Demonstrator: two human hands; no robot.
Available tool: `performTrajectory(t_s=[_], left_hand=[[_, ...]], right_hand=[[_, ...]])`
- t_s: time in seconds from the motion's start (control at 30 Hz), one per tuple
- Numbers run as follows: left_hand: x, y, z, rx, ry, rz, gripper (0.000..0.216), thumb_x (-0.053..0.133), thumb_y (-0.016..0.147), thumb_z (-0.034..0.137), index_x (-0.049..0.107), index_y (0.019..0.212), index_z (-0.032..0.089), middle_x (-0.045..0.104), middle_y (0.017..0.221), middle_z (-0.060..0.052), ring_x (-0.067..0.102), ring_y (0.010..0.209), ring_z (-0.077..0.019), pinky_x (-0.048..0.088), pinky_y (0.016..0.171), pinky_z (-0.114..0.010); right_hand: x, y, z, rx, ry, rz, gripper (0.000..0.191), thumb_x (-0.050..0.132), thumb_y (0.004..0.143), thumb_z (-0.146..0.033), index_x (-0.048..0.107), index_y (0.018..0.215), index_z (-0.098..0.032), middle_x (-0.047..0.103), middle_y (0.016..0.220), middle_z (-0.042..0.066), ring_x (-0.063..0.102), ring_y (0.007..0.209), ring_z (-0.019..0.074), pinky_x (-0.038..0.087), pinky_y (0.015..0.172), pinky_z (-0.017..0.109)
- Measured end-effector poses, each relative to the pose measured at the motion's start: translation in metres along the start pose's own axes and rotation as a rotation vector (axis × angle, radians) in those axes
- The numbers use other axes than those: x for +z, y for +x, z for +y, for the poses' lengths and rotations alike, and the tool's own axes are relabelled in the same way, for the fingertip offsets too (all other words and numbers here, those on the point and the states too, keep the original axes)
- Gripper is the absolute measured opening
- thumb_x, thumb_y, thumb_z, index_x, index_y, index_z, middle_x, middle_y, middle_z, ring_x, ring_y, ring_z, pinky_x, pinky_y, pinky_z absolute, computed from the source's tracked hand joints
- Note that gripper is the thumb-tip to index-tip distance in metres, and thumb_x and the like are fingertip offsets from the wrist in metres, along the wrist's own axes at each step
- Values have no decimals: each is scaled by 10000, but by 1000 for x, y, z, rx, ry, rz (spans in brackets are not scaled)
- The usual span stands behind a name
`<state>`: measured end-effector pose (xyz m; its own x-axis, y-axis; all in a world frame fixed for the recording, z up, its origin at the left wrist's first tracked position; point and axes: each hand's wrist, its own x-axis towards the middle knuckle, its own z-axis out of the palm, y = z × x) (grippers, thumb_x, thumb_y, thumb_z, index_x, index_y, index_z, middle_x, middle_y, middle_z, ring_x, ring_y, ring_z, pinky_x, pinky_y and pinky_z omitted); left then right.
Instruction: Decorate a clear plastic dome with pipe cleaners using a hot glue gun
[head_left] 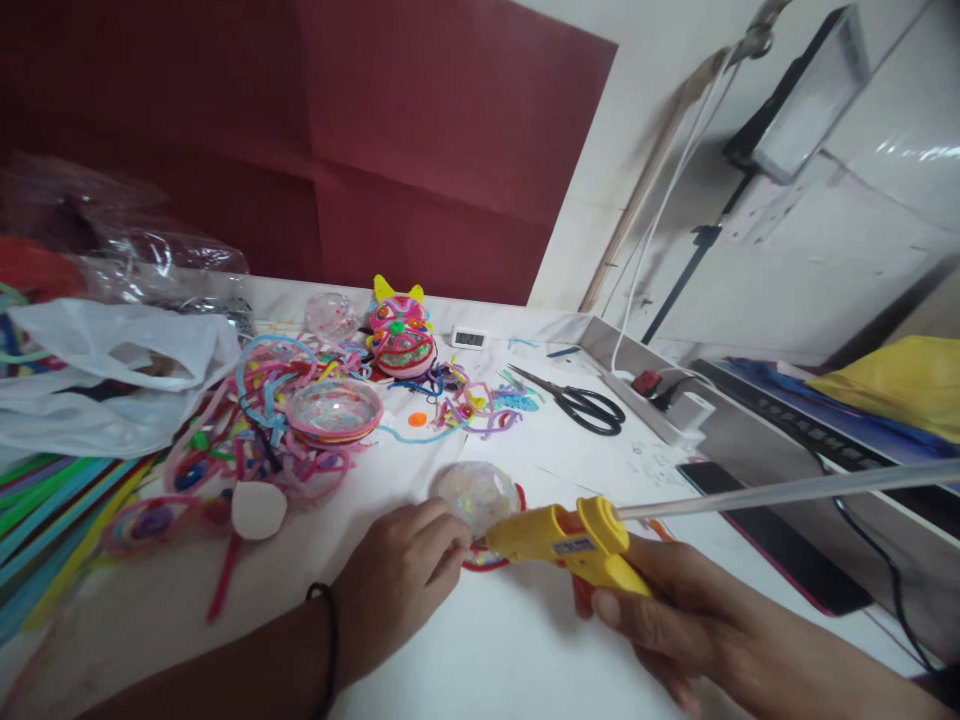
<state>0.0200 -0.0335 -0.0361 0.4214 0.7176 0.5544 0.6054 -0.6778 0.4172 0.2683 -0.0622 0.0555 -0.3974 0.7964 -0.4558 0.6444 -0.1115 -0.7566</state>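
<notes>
My right hand (679,610) is wrapped around the handle of a yellow hot glue gun (566,540), with a long clear glue stick (787,490) sticking out behind it. The nozzle points left at a clear glittery dome (476,495) rimmed with red pipe cleaner. My left hand (397,580), a black band on its wrist, has its fingers curled against the dome's near edge, steadying it on the white table (480,650).
Pipe cleaner scraps and a clear bowl-shaped dome (335,408) lie at centre left. A colourful cat-faced craft (400,335), a small digital clock (469,338) and black scissors (585,405) are behind. Plastic bags (97,370) sit left; a power strip (660,385) and a phone (780,545) right.
</notes>
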Motion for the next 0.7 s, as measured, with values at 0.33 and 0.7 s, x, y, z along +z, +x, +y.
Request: performTrajectory(t_s=[0.33,0.7], left_hand=[[-2,1,0,8,16,-6,193,495,784,16,569,717,181,623,700,2,594,644,-141,437,597,-232],[-2,2,1,2,15,0,197,476,790,29,562,707,186,616,693,8,587,635,-135,436,592,-228]], right_hand=[[-1,-5,-2,39,24,63,673,472,721,-800,620,972,-193,462,628,-25,418,534,126,395,506,242],[-1,-2,0,-3,53,31,558,490,804,-706,591,988,-189,423,609,-52,395,516,99,379,489,212]])
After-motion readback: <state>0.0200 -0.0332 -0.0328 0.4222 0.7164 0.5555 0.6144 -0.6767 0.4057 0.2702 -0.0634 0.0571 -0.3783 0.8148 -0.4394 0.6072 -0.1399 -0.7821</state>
